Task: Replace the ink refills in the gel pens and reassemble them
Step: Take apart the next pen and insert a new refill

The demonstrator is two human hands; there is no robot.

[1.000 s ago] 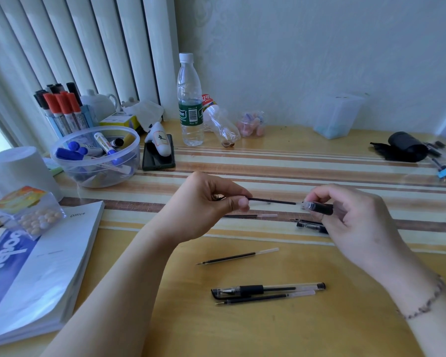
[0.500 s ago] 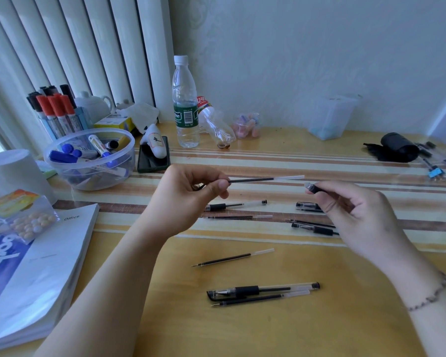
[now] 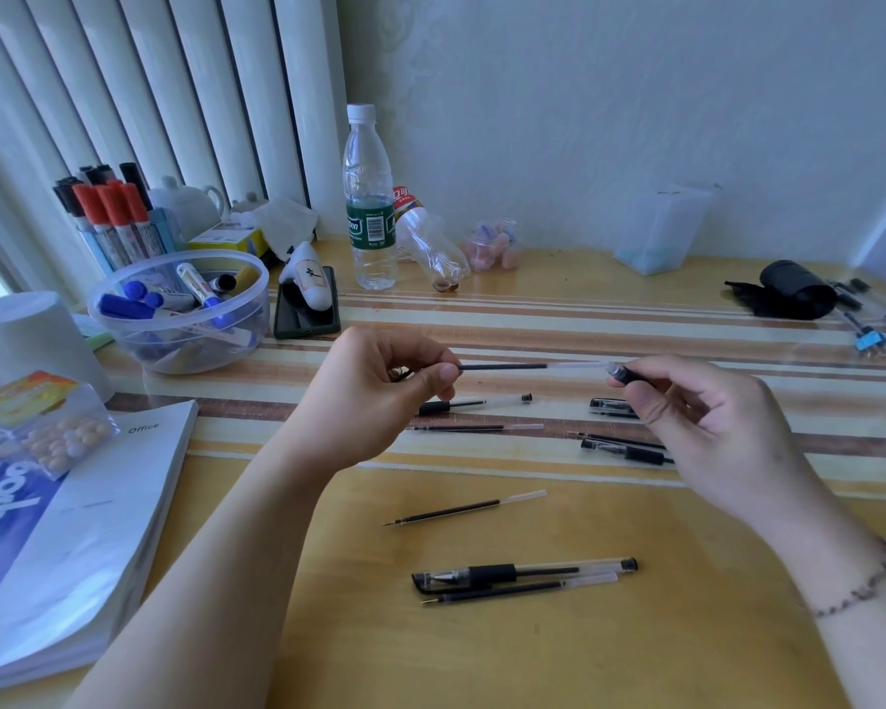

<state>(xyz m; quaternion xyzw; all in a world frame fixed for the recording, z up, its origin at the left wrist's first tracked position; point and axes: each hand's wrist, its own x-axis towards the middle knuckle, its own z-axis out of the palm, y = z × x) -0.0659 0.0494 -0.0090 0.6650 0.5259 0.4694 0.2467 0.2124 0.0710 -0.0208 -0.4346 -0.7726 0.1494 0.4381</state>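
My left hand (image 3: 379, 396) pinches the tip end of a black ink refill (image 3: 507, 366) and holds it level above the table. My right hand (image 3: 712, 432) grips a pen barrel (image 3: 627, 375) by its black grip section. The refill's clear tail end touches the barrel's mouth. On the striped mat below lie a pen body (image 3: 477, 403), a thin refill (image 3: 477, 428), a cap (image 3: 609, 406) and more pen parts (image 3: 625, 447). Nearer to me lie a loose refill (image 3: 461, 509), a capped gel pen (image 3: 523, 573) and another refill (image 3: 523, 591) right beside it.
A clear bowl of markers (image 3: 124, 350) and a phone (image 3: 305, 319) sit at the back left, with a water bottle (image 3: 369, 207) behind them. A thick book (image 3: 73, 545) and a candy box (image 3: 42, 427) lie at the left. A black pouch (image 3: 788, 294) rests far right.
My left hand drew the refill out of the barrel and away from it. Now the refill's clear end is back at the barrel's mouth. My right hand has shifted slightly.
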